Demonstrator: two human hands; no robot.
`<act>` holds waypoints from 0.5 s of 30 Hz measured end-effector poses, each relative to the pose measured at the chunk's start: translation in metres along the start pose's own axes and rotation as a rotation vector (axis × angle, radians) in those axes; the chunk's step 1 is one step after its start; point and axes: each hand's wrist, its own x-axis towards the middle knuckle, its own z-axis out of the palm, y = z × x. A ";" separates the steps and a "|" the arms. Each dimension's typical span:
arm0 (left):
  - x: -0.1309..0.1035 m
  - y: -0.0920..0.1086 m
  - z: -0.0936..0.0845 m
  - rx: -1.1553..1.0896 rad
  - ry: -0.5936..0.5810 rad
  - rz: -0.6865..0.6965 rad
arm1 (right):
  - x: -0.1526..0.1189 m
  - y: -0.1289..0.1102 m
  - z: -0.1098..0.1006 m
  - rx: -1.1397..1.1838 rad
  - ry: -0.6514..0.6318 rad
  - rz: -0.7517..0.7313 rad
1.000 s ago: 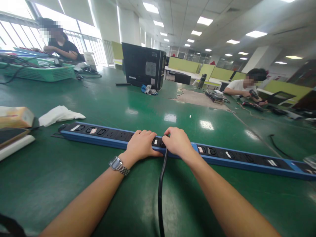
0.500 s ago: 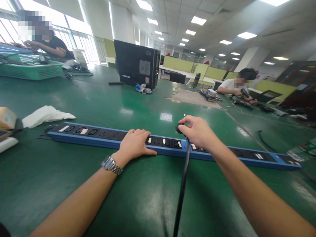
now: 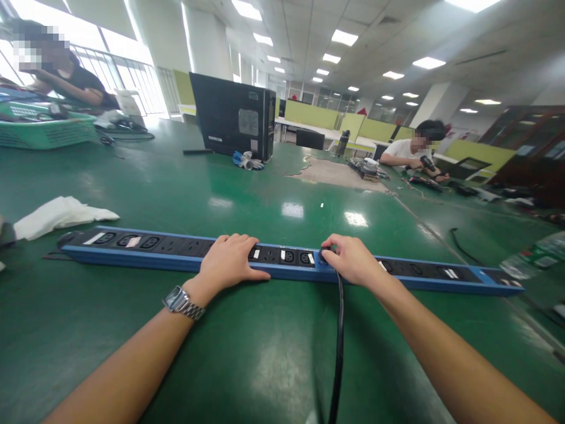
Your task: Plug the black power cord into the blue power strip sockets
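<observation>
A long blue-edged power strip (image 3: 176, 250) with black sockets lies across the green table in front of me. My left hand (image 3: 229, 259) grips it left of its middle, fingers over the far edge and thumb along the near side. My right hand (image 3: 351, 257) pinches a black plug (image 3: 325, 253) down at the blue section of the strip. Whether its pins are fully inside the socket is hidden by my fingers. From the plug a thick black cable (image 3: 339, 341) runs toward me and out of view at the bottom.
Beyond the strip stand a black computer case (image 3: 233, 118) and a pair of gloves (image 3: 248, 161). White cloth or paper (image 3: 62, 217) lies at left, a green basket (image 3: 53, 132) behind it. A plastic bottle (image 3: 536, 259) lies at right. Two other people sit across the table.
My right hand has lowered the plug from above the strip onto its blue section. My left hand keeps its hold, and the whole view has shifted slightly.
</observation>
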 end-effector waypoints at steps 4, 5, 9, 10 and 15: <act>0.000 0.000 0.000 -0.003 0.000 0.002 | -0.004 0.007 0.000 0.026 0.004 0.013; 0.000 0.000 0.000 -0.004 -0.002 0.000 | -0.005 0.006 0.002 0.010 0.013 0.010; 0.000 0.000 -0.001 -0.013 -0.008 -0.009 | -0.007 -0.003 0.015 -0.104 0.044 0.037; 0.000 0.000 -0.001 -0.016 -0.007 -0.011 | -0.007 -0.006 0.015 -0.120 0.051 0.051; 0.001 -0.001 -0.001 -0.027 -0.011 -0.011 | -0.018 -0.002 -0.024 0.039 0.235 0.113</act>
